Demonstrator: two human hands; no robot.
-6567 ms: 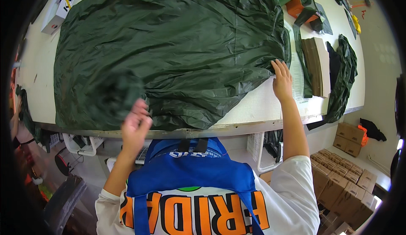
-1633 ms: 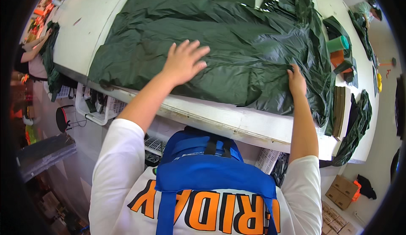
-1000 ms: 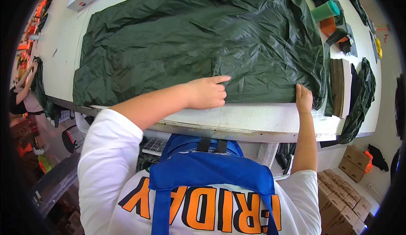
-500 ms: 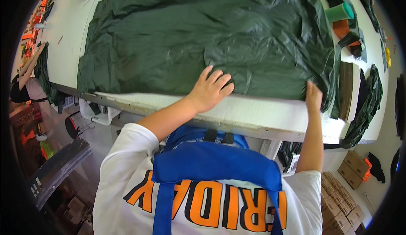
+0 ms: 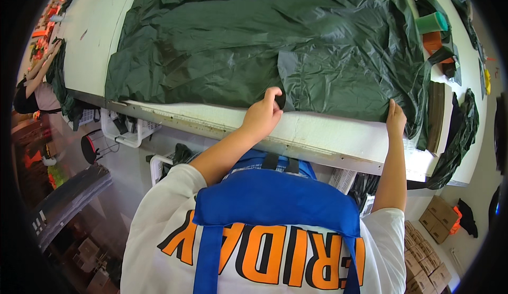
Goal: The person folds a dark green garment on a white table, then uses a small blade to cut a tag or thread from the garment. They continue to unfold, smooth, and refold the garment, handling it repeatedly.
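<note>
— Where's the fabric, and where are your hands on it?

— The dark green sheet of fabric (image 5: 275, 45) lies spread over the white table (image 5: 338, 138), wrinkled, covering most of the top and stopping just short of the near edge, so a bare white strip runs along in front of me. My left hand (image 5: 262, 116) is at the sheet's near hem, roughly at its middle. My thumb and forefinger are pinched together on a small fold of the hem, lifted a touch off the table.

— And the other one?

— My right hand (image 5: 396, 118) is at the sheet's near right corner, fingers closed on the edge there, thumb side hidden, so it's gripping the hem as far as I can see.

— What else lies around the sheet?

— Past its right edge there's a green roll (image 5: 431, 23) with an orange piece just behind it, a dark flat strip (image 5: 436, 115) lying along the sheet's side, and a bunched green cloth (image 5: 461, 130) hanging off the table end. Below that end, cardboard boxes (image 5: 436, 225) stand on the floor. Far off the sheet's left side another person (image 5: 37, 85) leans at the table.
</note>
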